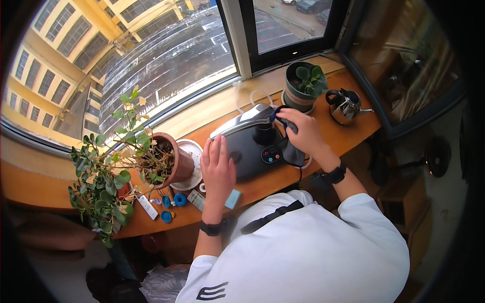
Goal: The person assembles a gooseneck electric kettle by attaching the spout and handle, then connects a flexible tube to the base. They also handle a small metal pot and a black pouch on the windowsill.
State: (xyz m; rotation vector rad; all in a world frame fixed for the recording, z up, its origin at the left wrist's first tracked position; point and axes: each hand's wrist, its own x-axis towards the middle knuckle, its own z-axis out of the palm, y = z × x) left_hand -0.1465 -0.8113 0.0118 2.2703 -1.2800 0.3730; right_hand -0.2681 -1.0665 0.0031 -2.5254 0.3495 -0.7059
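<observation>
Two hands: we see both of them on one black appliance (pixel 257 151) that sits on the counter (pixel 348 134) under the window (pixel 166 60).
Appliance look: we make out a glossy black base with a round knob, a small panel of coloured buttons, and a silver arm or spout arching over its top; a white hose loops behind it toward the window.
Appliance place: it stands mid-counter, between the terracotta pot (pixel 174 161) and the green pot (pixel 298 93).
Left hand (pixel 218 169): we see it lying flat on the near left edge of the base, fingers (pixel 214 151) stretched out and together, holding nothing.
Right hand (pixel 303 132): its fingers (pixel 285 117) curl at the top of the appliance, by the end of the silver arm, where a dark blue piece shows; we cannot tell whether they grip it.
Wrists: each carries a dark band.
Counter: we see an orange-brown wooden sill curving along the glass.
Left end: the terracotta pot holds a leggy plant with green and yellowing leaves, and stands beside a white patterned saucer (pixel 191 164).
Small items: blue bottle caps (pixel 173 206), a white strip-shaped object and a pale blue block lie near the front edge.
Right end: the green pot carries a round-leaved plant, with a shiny metal kettle (pixel 345 106) just beside it.
Room: the window looks down on yellow buildings and a dark roof.
</observation>
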